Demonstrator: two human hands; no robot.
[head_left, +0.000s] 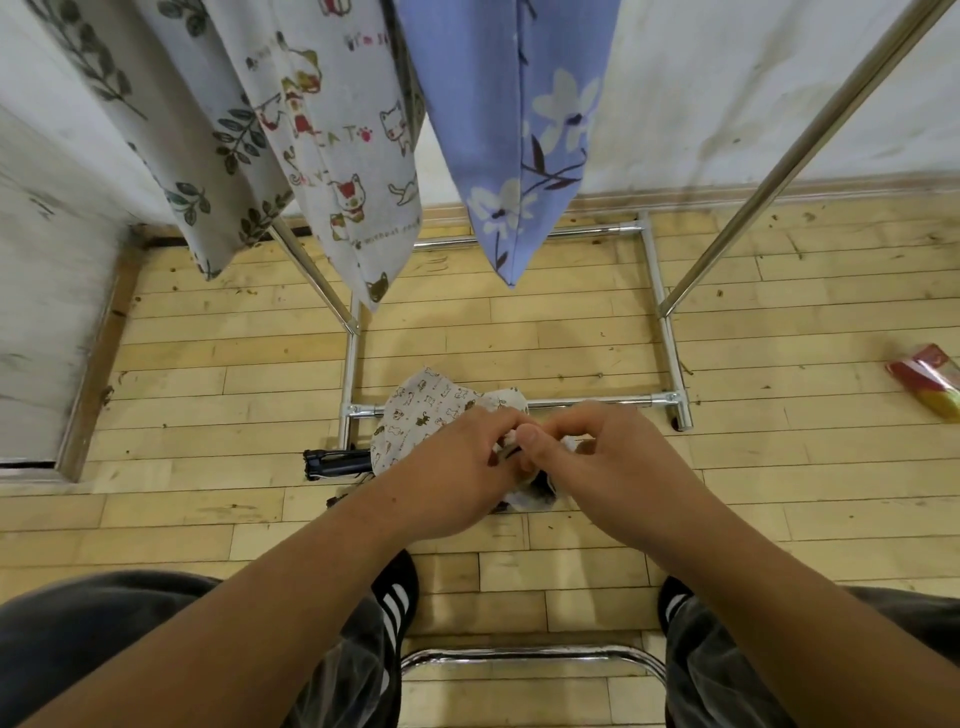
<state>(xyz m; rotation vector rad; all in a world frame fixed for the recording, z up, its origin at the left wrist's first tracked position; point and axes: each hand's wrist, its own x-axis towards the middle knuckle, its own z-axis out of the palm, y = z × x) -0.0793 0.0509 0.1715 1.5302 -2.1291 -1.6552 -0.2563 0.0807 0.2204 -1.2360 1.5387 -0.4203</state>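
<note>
A white cloth printed with small animals (415, 415) hangs bunched between my two hands, above the wooden floor. My left hand (452, 473) grips its edge with curled fingers. My right hand (597, 462) pinches the same cloth right beside it, thumb and fingers closed together. The part of the cloth under my hands is mostly hidden; a crumpled bit shows below them (530, 496).
A metal drying rack (660, 291) stands ahead, carrying a leaf-print cloth (171, 145), a cat-print cloth (343, 156) and a blue flowered cloth (514, 130). A black object (332, 462) lies on the floor by the rack's base. A red and yellow packet (930, 384) lies at right. A chrome bar (530, 657) sits between my feet.
</note>
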